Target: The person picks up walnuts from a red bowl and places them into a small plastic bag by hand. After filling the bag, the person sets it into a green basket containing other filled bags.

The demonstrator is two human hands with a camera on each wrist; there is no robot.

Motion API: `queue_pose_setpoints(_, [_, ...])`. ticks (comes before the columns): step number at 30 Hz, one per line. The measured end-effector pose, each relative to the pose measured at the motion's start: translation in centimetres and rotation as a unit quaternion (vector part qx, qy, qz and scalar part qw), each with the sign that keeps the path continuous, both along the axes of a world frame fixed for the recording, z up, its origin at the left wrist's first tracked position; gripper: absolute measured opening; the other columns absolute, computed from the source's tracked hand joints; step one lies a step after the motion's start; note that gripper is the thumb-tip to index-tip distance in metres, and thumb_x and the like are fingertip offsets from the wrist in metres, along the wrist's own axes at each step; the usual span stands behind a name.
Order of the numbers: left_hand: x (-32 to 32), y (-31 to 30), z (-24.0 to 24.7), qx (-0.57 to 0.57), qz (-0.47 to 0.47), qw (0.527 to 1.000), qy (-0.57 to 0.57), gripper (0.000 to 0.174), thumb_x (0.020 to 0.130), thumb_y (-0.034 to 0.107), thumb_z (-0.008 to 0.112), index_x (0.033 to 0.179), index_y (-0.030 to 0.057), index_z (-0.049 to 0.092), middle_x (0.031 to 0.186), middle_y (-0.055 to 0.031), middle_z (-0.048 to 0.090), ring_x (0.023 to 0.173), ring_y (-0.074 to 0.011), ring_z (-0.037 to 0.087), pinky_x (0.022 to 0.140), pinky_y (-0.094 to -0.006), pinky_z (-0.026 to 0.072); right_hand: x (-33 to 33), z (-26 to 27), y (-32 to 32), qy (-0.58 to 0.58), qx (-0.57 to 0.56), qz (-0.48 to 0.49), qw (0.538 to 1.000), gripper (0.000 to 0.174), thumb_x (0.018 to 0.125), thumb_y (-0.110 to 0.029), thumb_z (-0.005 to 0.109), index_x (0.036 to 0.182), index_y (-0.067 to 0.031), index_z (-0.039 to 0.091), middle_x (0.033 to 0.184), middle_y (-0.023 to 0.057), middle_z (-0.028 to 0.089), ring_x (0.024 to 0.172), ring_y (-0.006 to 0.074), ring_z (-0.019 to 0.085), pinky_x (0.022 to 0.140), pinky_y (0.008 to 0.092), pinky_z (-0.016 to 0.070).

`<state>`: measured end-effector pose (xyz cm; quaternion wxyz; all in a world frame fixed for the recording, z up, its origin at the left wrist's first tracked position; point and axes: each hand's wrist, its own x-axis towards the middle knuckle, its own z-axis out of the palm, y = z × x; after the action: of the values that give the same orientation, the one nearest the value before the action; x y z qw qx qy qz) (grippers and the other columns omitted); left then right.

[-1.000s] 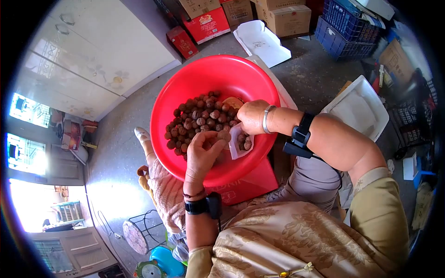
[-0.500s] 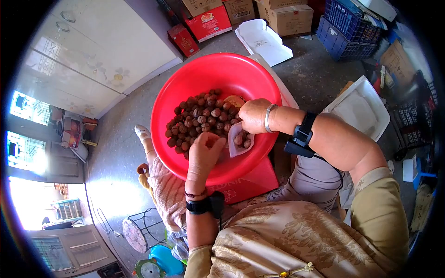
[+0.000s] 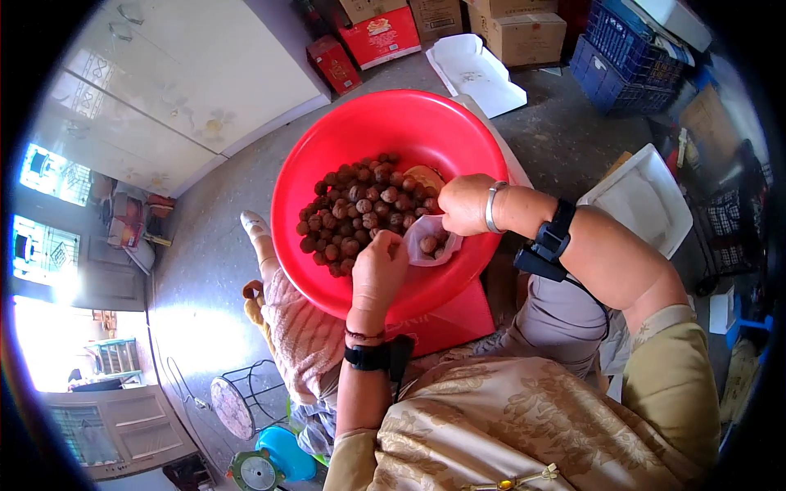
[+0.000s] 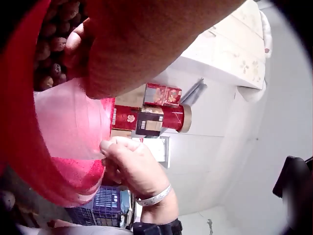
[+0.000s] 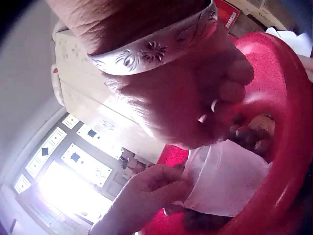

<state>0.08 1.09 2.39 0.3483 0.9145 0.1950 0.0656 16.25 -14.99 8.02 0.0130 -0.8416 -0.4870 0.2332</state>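
Note:
A wide red basin [image 3: 327, 135] holds a heap of brown walnuts [image 3: 352, 214]. Above its near right part is a small translucent white bag [image 3: 417, 232] with a few walnuts [image 3: 429, 244] inside. My right hand [image 3: 468, 204], wearing a silver bracelet, pinches the bag's right edge between thumb and fingers. At the opposite edge, my left hand [image 3: 379, 274] pinches the plastic, as the right wrist view shows with the left hand [image 5: 149, 193] at the bag [image 5: 227, 181]. In the left wrist view the bag [image 4: 73, 120] is stretched between both hands.
A tan round piece [image 3: 425, 176] lies in the basin beside the walnuts. Under the basin stands a red box [image 3: 450, 319]. White trays [image 3: 643, 200], cardboard boxes [image 3: 524, 37] and blue crates [image 3: 610, 78] are on the floor around. A round-topped stool [image 3: 232, 407] is at lower left.
A second ago my left fingers held a walnut beside the bag; now they pinch the bag's left edge. The bag's mouth is spread differently. My right hand has kept its hold.

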Motion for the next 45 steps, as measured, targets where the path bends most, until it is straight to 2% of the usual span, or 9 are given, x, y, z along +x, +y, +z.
queue_pose_setpoints(4, [-0.2, 0.0, -1.1, -0.012, -0.018, 1.0, -0.01, 0.02, 0.09, 0.025, 0.066, 0.098, 0.007, 0.068, 0.085, -0.0174, 0.07, 0.082, -0.0349, 0.07, 0.071, -0.041, 0.0544, -0.4, -1.0, -0.3, -0.039, 0.036, -0.054, 0.997, 0.024, 0.08, -0.017, 0.057, 0.083, -0.0004, 0.073, 0.086, 0.0225, 0.07, 0.084, 0.0405, 0.069, 0.078, 0.0481, 0.0546])
queue_pose_setpoints(7, [-0.6, 0.6, -0.2, -0.108, -0.02, 0.992, -0.056, 0.017, 0.091, 0.017, 0.069, 0.098, 0.0021, 0.069, 0.082, -0.0136, 0.07, 0.073, -0.0205, 0.067, 0.068, -0.0325, 0.053, -0.3, -0.8, 0.0, -0.035, 0.035, -0.043, 0.998, 0.024, 0.08, -0.018, 0.057, 0.083, -0.0001, 0.073, 0.085, 0.0225, 0.07, 0.083, 0.0403, 0.069, 0.077, 0.0483, 0.0547])
queue_pose_setpoints(12, [-1.6, 6.8, -1.3, 0.114, 0.042, 0.987, -0.103, 0.018, 0.086, 0.016, 0.072, 0.097, 0.0021, 0.07, 0.085, -0.0143, 0.071, 0.075, -0.0227, 0.07, 0.068, -0.0346, 0.0549, 0.0, -1.1, -0.1, -0.041, 0.044, -0.046, 0.997, 0.025, 0.082, -0.02, 0.057, 0.082, -0.0006, 0.073, 0.083, 0.0216, 0.07, 0.082, 0.0397, 0.069, 0.076, 0.0487, 0.0545])
queue_pose_setpoints(16, [-1.8, 9.3, -1.3, 0.068, 0.108, 0.992, 0.002, 0.019, 0.084, 0.021, 0.07, 0.096, 0.0058, 0.068, 0.095, -0.0162, 0.067, 0.092, -0.0346, 0.065, 0.077, -0.0443, 0.0526, 0.1, -1.3, -0.1, -0.041, 0.043, -0.043, 0.997, 0.026, 0.082, -0.021, 0.056, 0.082, -0.0011, 0.073, 0.084, 0.0214, 0.07, 0.082, 0.0392, 0.069, 0.076, 0.0489, 0.0544])
queue_pose_setpoints(18, [-1.6, 9.6, -1.6, 0.17, 0.078, 0.982, 0.033, 0.024, 0.083, 0.023, 0.071, 0.099, 0.0061, 0.069, 0.099, -0.017, 0.067, 0.097, -0.0364, 0.064, 0.082, -0.0458, 0.0526, 0.1, -1.3, 0.0, -0.044, 0.045, -0.037, 0.997, 0.025, 0.082, -0.021, 0.056, 0.083, -0.002, 0.073, 0.085, 0.021, 0.07, 0.083, 0.0389, 0.069, 0.076, 0.049, 0.0544])
queue_pose_setpoints(34, [-0.6, 10.2, -2.9, 0.221, 0.069, 0.969, 0.087, 0.042, 0.075, 0.023, 0.074, 0.112, 0.0045, 0.069, 0.106, -0.0188, 0.067, 0.101, -0.0327, 0.067, 0.087, -0.042, 0.0543, -0.4, -0.2, 0.0, -0.048, 0.026, -0.026, 0.998, 0.025, 0.079, -0.018, 0.056, 0.087, -0.0023, 0.074, 0.087, 0.0211, 0.07, 0.085, 0.0386, 0.069, 0.077, 0.0486, 0.0544])
queue_pose_setpoints(40, [-1.4, 9.3, -0.9, -0.115, 0.118, 0.985, -0.058, 0.037, 0.084, 0.022, 0.075, 0.113, 0.0008, 0.066, 0.085, -0.0051, 0.065, 0.079, -0.0187, 0.065, 0.075, -0.0294, 0.0553, -0.4, 0.0, 0.0, -0.022, 0.017, -0.048, 0.998, 0.024, 0.08, -0.013, 0.058, 0.09, -0.0005, 0.075, 0.093, 0.0234, 0.071, 0.089, 0.0396, 0.07, 0.08, 0.0482, 0.0545])
queue_pose_setpoints(42, [-1.6, 8.0, 0.7, -0.398, 0.129, 0.902, -0.108, 0.034, 0.091, 0.02, 0.07, 0.118, 0.0003, 0.064, 0.081, 0.0012, 0.061, 0.069, -0.009, 0.058, 0.067, -0.021, 0.0496, -0.3, -0.2, 0.1, -0.02, 0.026, -0.042, 0.999, 0.024, 0.08, -0.013, 0.058, 0.092, -0.0008, 0.075, 0.094, 0.0234, 0.071, 0.09, 0.0397, 0.07, 0.081, 0.048, 0.0546])
queue_pose_setpoints(45, [-2.3, 7.8, 0.3, -0.512, 0.107, 0.841, -0.139, 0.031, 0.093, 0.017, 0.068, 0.119, 0.0017, 0.063, 0.08, 0.0024, 0.06, 0.064, -0.0058, 0.051, 0.059, -0.0184, 0.0423, -0.4, -0.2, 0.0, -0.017, 0.045, -0.05, 0.998, 0.024, 0.08, -0.013, 0.058, 0.092, -0.0007, 0.075, 0.094, 0.0237, 0.071, 0.091, 0.0399, 0.07, 0.081, 0.0475, 0.0548])
